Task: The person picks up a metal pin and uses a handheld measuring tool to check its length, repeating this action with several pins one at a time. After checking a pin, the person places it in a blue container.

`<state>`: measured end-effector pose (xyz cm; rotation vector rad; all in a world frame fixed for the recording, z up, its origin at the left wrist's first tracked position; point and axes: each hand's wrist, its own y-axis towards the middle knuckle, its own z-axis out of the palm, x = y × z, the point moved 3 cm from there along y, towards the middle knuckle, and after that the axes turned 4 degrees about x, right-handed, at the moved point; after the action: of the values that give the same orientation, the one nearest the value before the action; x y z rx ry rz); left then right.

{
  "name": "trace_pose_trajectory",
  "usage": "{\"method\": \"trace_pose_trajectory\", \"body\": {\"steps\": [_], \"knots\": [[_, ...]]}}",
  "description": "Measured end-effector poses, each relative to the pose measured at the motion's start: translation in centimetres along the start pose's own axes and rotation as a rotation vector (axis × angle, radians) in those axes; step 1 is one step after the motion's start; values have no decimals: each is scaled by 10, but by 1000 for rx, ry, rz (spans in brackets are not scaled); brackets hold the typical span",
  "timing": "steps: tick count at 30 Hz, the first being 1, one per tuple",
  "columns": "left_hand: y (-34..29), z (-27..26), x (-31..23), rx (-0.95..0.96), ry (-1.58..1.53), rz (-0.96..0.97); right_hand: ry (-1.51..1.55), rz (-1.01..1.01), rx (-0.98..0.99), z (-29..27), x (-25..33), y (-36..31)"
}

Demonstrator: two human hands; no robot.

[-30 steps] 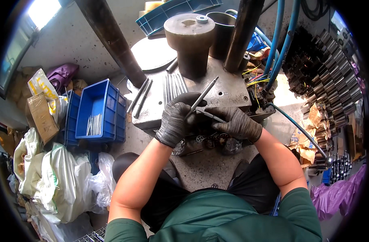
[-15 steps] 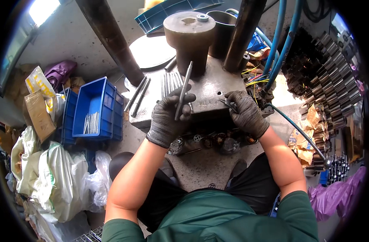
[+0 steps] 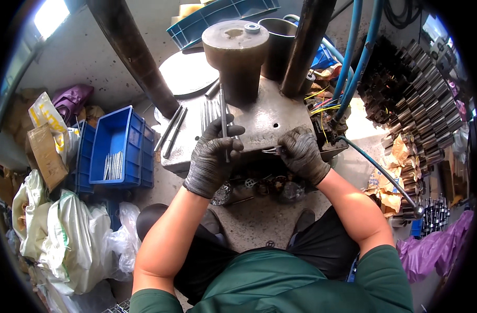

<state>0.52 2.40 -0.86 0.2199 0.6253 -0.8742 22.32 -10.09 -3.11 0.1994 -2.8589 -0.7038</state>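
In a dark grey work glove, my left hand grips a slim metal shaft that stands nearly upright, its top rising above the fingers. My right hand, gloved the same way, is closed at the front edge of the steel press table. Thin shiny metal ends stick out of its fingertips toward the left; the glove hides the rest, so their kind is unclear. Behind my left hand, several similar shafts lie side by side on the table. Two thicker dark rods rest at its left edge.
A thick steel cylinder with a small ring on top stands on the table between two dark columns. Blue bins, one holding shafts, are at left. Hoses and stacked metal sleeves stand at right.
The shaft in my left hand has swung from leaning right to nearly upright. My right hand has come a little left, nearer my left hand. The view has shifted slightly.
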Motion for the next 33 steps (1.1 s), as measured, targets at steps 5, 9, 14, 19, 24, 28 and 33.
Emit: {"method": "trace_pose_trajectory", "body": {"steps": [5, 9, 14, 19, 24, 28, 33], "knots": [[2, -5, 4, -12, 0, 11, 127, -87, -62, -7, 2, 0], [6, -4, 15, -28, 109, -12, 350, 229, -53, -16, 6, -3], [5, 15, 41, -88, 586, -132, 1329, 683, -185, -12, 14, -2], [9, 23, 58, -51, 718, -125, 1487, 766, -144, -13, 29, 6], [14, 16, 56, -94, 576, -108, 1515, 825, -12, -13, 24, 6], [13, 20, 41, -175, 480, -138, 1407, 763, 212, -27, 17, 0], [14, 10, 31, -228, 364, -92, 265, 156, 74, -59, 31, 15]]}}
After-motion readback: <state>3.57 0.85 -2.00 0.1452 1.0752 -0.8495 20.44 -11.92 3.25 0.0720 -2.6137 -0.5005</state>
